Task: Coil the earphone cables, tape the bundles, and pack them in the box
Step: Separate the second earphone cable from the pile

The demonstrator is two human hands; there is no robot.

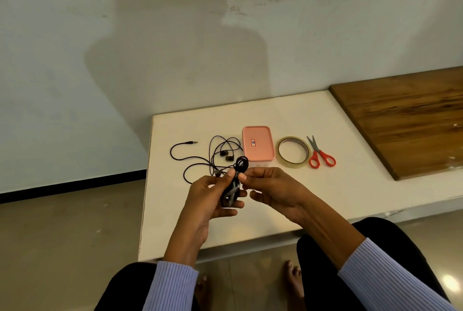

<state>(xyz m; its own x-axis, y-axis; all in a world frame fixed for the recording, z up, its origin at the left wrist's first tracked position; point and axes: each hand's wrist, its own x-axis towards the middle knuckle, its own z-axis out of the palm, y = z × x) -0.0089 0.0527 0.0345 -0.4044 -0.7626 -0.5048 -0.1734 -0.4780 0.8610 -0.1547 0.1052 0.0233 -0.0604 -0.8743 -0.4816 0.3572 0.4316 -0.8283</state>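
Observation:
My left hand (213, 196) grips a coiled bundle of black earphone cable (234, 185) above the white table (338, 160). A loop of that bundle sticks up past my fingers. My right hand (269, 188) pinches the same bundle near its top with thumb and forefinger. A second black earphone (200, 157) lies loose and uncoiled on the table behind my hands, its jack pointing right at the far left. The pink box (257, 143) stands shut behind the bundle. To its right lie a roll of clear tape (293, 152) and red-handled scissors (319, 154).
A dark wooden board (406, 120) covers the table's right end. A white wall rises behind. The table's left edge drops to a tiled floor (67, 235). My knees and bare feet are under the near edge.

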